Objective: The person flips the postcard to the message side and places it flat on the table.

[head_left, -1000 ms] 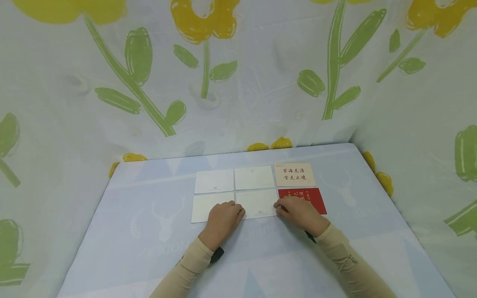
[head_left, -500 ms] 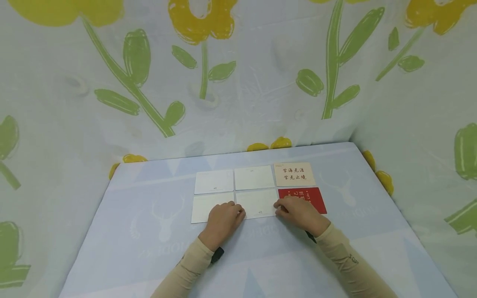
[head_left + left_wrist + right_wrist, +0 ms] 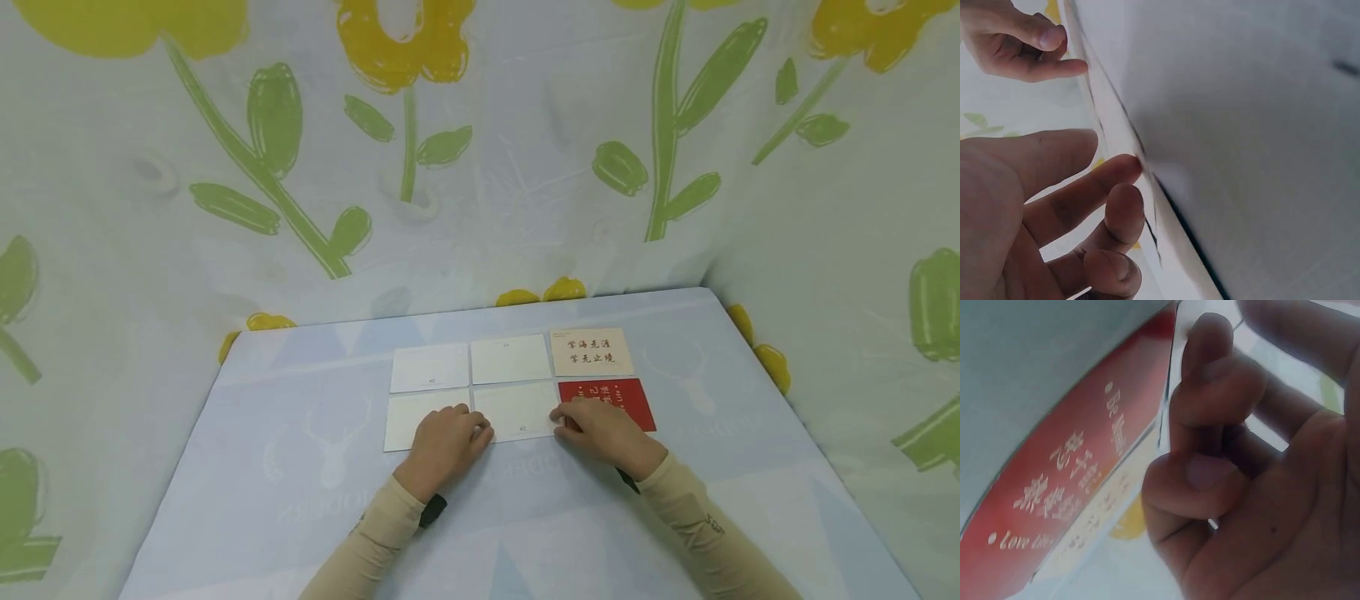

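Several cards lie flat on the table in two rows of three. My left hand (image 3: 446, 442) rests over the front left white card (image 3: 408, 415), its fingertips at the left side of the front middle white card (image 3: 516, 407). In the left wrist view its index fingertip (image 3: 1129, 164) meets the seam between cards, thumb held apart. My right hand (image 3: 606, 429) covers part of the red card (image 3: 639, 408), fingertips at the middle card's right side. Its other fingers (image 3: 1194, 487) curl loosely, with nothing between them. White characters show on the red card.
Behind are two white cards, one at left (image 3: 430, 367) and one in the middle (image 3: 510, 358), plus a beige card (image 3: 592, 352) with dark characters. The pale blue table (image 3: 300, 483) meets flower-printed cloth walls (image 3: 525, 167) at the back and sides.
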Demonstrator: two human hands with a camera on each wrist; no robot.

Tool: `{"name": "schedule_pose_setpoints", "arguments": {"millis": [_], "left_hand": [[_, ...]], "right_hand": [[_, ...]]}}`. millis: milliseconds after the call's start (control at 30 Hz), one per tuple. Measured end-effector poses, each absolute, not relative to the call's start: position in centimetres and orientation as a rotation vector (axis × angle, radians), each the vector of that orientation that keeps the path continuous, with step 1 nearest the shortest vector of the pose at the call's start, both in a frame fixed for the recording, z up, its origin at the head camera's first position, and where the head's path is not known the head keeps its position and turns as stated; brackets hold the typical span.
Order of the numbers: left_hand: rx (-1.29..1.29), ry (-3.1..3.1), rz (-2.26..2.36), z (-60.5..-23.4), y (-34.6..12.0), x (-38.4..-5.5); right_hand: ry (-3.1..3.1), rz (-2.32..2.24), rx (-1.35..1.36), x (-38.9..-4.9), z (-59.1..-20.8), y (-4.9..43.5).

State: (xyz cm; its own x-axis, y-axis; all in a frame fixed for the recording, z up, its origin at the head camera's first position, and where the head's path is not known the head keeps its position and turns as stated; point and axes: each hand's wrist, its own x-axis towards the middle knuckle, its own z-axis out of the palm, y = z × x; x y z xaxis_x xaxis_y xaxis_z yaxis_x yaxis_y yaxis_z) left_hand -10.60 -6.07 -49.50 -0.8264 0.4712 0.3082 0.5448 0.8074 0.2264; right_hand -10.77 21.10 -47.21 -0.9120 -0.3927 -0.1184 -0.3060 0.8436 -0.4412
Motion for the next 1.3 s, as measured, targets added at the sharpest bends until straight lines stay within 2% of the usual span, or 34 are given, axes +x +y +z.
{"name": "schedule_pose_setpoints", "arguments": {"millis": [767,1300], "left_hand": [[-0.809,-2.78,-0.522,-47.4,-5.2,-13.5],[-0.876,-2.849,-0.503,-47.1,-1.5,-14.6]], "right_hand": [[2.933,-0.709,-0.389,-10.1,-45.1,26.8],[2.929,-0.781,-0.262,-9.8,-44.3,30.7]]}}
